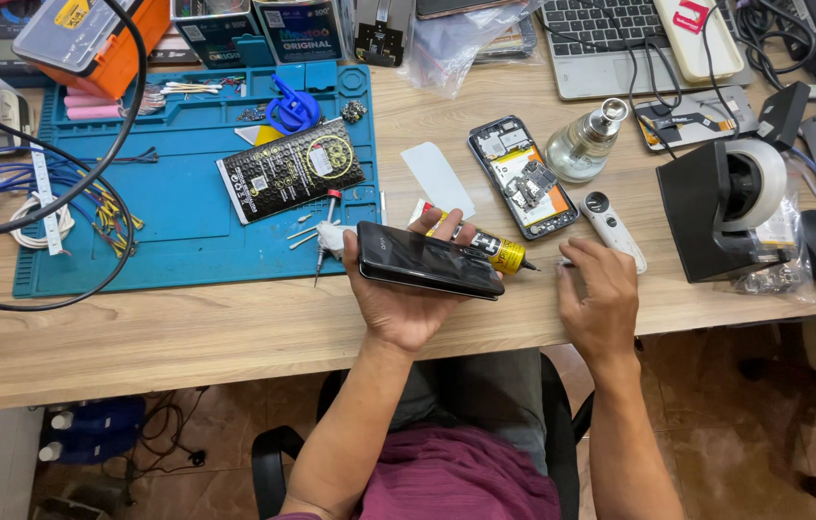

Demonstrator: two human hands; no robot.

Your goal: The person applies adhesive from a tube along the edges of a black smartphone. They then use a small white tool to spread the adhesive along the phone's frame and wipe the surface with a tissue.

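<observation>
Left hand [398, 299]: we find it palm up, fingers curled around a dark phone panel [427, 260] lying flat across them; a yellow glue tube [496, 252] lies just behind.
Right hand [600, 294]: we note it palm down on the wooden desk [186, 327], fingers loosely bent, gripping nothing.
Beyond: opened phone [523, 188], glass bottle [586, 144], blue mat [177, 193].

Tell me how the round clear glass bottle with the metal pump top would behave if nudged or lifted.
The round clear glass bottle stands upright on the wooden desk. Its wide, squat body suggests it would slide rather than tip. Being glass, it probably breaks if dropped and feels heavy for its size. The smooth surface may be slippery. On its side, the round shape would likely roll toward the opened black phone beside it.
</observation>
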